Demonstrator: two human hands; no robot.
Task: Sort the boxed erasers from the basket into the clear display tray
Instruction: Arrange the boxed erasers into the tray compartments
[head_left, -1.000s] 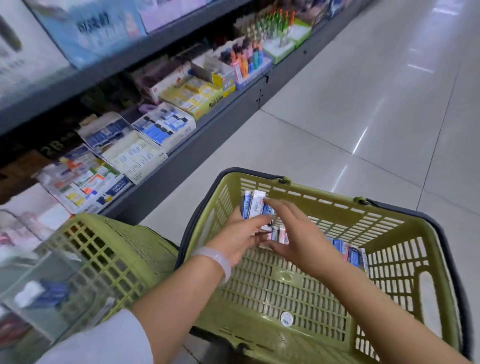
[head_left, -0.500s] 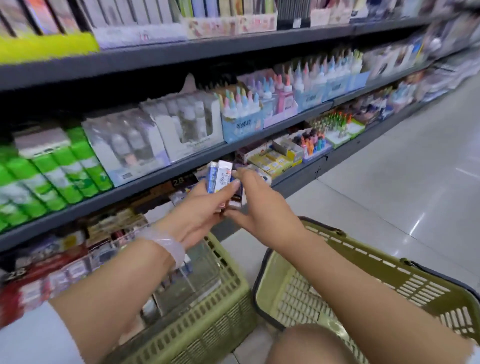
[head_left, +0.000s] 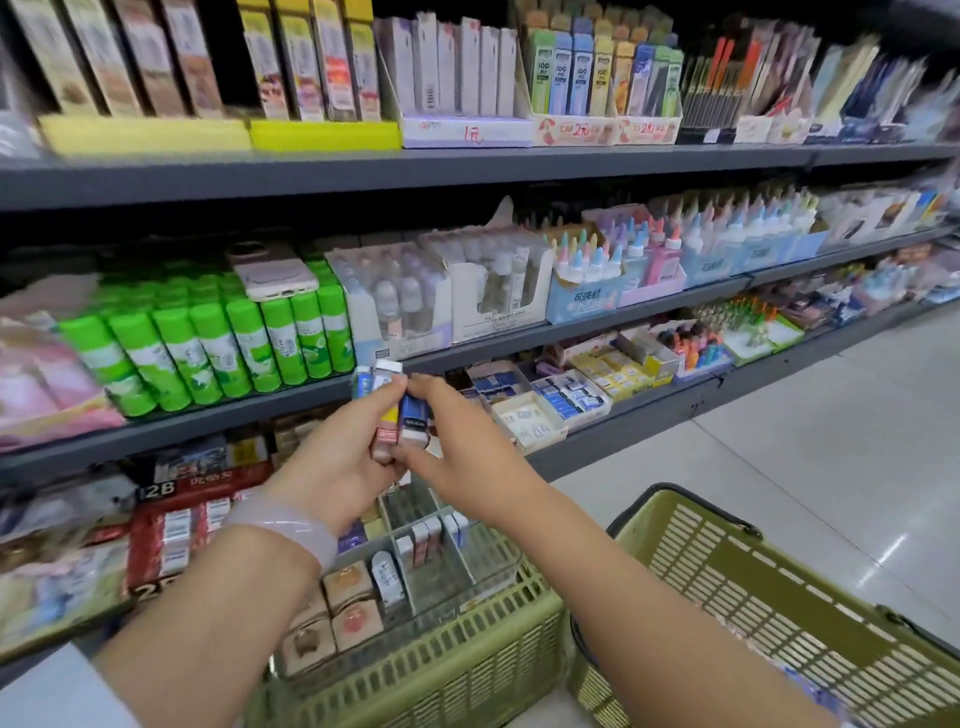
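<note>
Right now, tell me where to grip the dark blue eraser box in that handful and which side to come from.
Pinch the dark blue eraser box by its two narrow long edges, near the upper end, coming from the right. It stands upright at the right edge of the bunch held by the left hand, so that side is free; its left face sits against the other boxes. The right hand is already there.

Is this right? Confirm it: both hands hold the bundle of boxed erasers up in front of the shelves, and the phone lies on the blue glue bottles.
Not quite: the phone lies on the green glue sticks, as the head view shows. The rest stands.
</note>
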